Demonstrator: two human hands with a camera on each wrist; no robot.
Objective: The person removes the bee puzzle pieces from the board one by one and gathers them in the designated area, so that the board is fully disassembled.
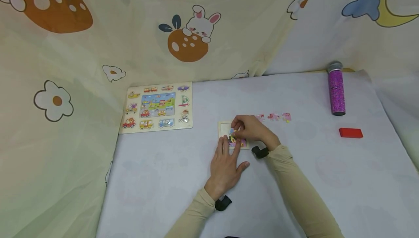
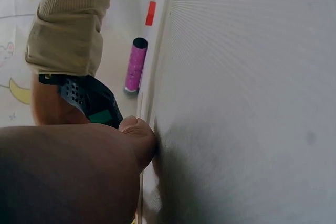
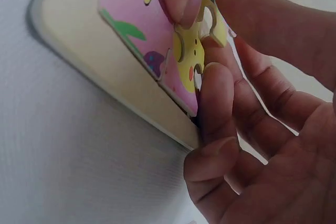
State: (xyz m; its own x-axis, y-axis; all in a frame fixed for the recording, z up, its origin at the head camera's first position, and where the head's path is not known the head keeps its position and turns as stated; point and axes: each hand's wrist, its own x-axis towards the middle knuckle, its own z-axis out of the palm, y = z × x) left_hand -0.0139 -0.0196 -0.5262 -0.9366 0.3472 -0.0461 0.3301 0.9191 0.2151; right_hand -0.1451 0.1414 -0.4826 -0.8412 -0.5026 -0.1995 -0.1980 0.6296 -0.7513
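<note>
A small jigsaw puzzle tray (image 1: 224, 128) lies on the table with a few joined pink and yellow pieces (image 3: 123, 24) in it. My left hand (image 1: 225, 167) rests over its near side, fingers mostly straight, one fingertip pressing on the pieces. At the tray's right side, my right hand (image 1: 251, 127) pinches a yellow puzzle piece (image 3: 218, 34) with a black stripe, held against the joined ones. Fingers partly hide that piece and the spot where it meets the others. In the left wrist view, the left thumb (image 2: 139, 139) shows, but the puzzle is hidden.
Several loose pink pieces (image 1: 273, 116) lie in a row right of the tray. A wooden vehicle picture board (image 1: 157, 123) is at the back left. To the right stand out a glittery purple tube (image 1: 337, 92) with a grey top and a red block (image 1: 351, 133). A printed curtain (image 1: 140, 48) hangs behind.
</note>
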